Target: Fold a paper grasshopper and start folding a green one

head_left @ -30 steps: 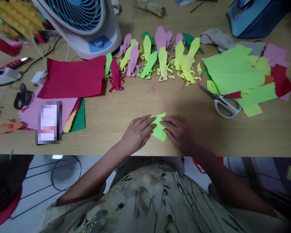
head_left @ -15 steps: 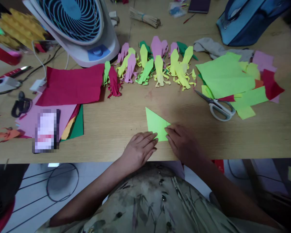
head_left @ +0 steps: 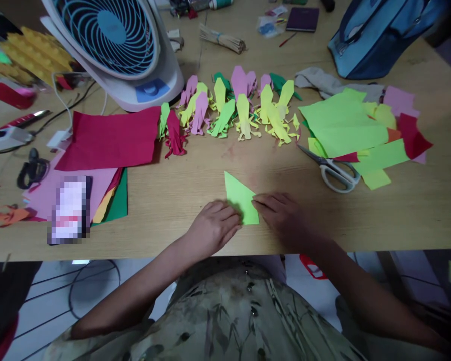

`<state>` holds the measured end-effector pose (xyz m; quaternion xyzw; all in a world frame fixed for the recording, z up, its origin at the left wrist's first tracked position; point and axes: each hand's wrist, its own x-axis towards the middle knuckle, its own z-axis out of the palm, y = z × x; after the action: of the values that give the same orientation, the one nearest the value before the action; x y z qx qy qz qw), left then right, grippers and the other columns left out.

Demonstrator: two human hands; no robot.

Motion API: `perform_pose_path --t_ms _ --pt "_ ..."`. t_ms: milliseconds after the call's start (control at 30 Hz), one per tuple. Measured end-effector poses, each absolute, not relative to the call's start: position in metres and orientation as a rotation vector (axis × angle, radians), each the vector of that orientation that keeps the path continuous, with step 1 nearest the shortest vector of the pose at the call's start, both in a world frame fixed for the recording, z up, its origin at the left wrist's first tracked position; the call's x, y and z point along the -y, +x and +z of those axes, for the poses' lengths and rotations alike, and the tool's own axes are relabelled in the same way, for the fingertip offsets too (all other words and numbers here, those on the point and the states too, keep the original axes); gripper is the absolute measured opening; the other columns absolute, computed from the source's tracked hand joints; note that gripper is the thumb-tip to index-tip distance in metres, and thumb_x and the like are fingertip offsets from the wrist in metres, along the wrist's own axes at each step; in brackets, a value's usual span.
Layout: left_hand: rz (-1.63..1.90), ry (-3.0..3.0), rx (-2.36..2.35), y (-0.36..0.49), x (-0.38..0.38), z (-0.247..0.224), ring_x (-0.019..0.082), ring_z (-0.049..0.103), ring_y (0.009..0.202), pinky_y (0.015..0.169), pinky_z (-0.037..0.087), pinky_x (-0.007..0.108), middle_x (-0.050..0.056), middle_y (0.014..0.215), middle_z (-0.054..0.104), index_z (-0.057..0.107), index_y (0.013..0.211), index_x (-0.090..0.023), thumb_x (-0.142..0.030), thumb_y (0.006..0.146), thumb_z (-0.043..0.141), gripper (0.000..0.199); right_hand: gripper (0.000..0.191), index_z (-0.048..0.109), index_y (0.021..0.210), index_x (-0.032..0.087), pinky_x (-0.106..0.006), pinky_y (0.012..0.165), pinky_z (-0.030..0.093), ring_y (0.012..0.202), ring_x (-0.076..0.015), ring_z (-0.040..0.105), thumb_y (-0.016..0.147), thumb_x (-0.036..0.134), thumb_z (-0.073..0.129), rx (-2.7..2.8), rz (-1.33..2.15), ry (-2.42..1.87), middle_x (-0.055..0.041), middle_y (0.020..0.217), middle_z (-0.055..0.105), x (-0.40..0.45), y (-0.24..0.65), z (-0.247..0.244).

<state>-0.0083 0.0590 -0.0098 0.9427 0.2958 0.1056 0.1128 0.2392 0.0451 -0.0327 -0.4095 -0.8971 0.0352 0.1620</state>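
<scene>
A folded light-green sheet of paper [head_left: 241, 193] lies on the table in front of me, its pointed corner facing away. My left hand [head_left: 215, 226] has its fingers curled over the paper's lower left edge, with the fingertips partly hidden. At the opposite edge, my right hand [head_left: 281, 215] pinches the paper between thumb and fingers. Beyond the sheet stands a row of folded paper figures in pink, yellow, green and red, among them a yellow one [head_left: 243, 116]. Scissors with white handles [head_left: 336, 173] rest to the right of my hands.
Light-green sheets [head_left: 342, 125] and coloured scraps are piled at the right. On the left are a red sheet [head_left: 113, 138], a phone [head_left: 69, 210] on more coloured paper and a black tape dispenser [head_left: 32, 168]. A fan [head_left: 113, 45] and a blue bag [head_left: 368, 45] stand farther back.
My left fingers have gone from lying nearly flat to curled at the paper's edge. The small corner sticking out by my right fingertips no longer shows. The view has shifted slightly.
</scene>
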Motion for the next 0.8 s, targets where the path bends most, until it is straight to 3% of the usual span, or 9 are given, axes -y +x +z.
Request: perform_pose_path --t_ms 133,400,533,667,800 --pt "0.256 2.897 -0.866 -0.008 -0.054 -0.015 0.025 0.057 0.101 0.089 0.046 0.039 0.008 0.106 0.069 0.055 0.137 -0.014 -0.036 0.102 0.045 0.042 0.028 0.064 0.12 0.014 -0.04 0.09 0.042 0.104 -0.0247 0.06 0.097 0.013 0.049 2.492 0.062 -1.218 -0.0113 0.119 0.07 -0.043 0.233 -0.033" --pt "0.031 2.848 -1.07 0.004 -0.034 -0.024 0.03 0.056 0.104 0.091 0.04 0.044 0.014 0.115 0.066 0.043 0.149 -0.01 -0.063 0.097 0.037 0.075 0.036 0.061 0.129 0.013 -0.041 0.094 0.038 0.109 -0.0267 0.057 0.099 0.03 0.053 2.531 0.014 -1.319 -0.0109 0.127 0.067 -0.032 0.227 -0.032" --pt "0.146 2.828 -1.032 -0.006 -0.024 -0.03 0.032 0.049 0.126 0.104 0.033 0.046 0.019 0.136 0.059 0.043 0.148 -0.007 -0.071 0.094 0.029 0.086 0.04 0.057 0.135 0.012 -0.043 0.097 0.037 0.114 -0.028 0.055 0.1 0.03 0.051 2.539 0.021 -1.377 -0.012 0.133 0.064 -0.026 0.224 -0.031" --pt "0.2 2.815 -1.018 -0.019 -0.013 -0.038 0.034 0.037 0.141 0.114 0.021 0.049 0.021 0.151 0.047 0.04 0.149 -0.005 -0.074 0.092 0.029 0.09 0.046 0.054 0.137 0.006 -0.043 0.097 0.036 0.116 -0.03 0.053 0.099 0.031 0.053 2.5 0.043 -1.486 -0.016 0.135 0.061 -0.02 0.216 -0.032" --pt "0.216 2.756 -0.992 -0.027 -0.014 -0.031 0.035 0.036 0.142 0.113 0.024 0.051 0.023 0.152 0.044 0.041 0.148 -0.005 -0.07 0.095 0.03 0.085 0.046 0.055 0.136 0.007 -0.044 0.094 0.037 0.112 -0.0307 0.054 0.097 0.031 0.055 2.396 0.046 -1.612 -0.0159 0.133 0.063 -0.017 0.204 -0.033"
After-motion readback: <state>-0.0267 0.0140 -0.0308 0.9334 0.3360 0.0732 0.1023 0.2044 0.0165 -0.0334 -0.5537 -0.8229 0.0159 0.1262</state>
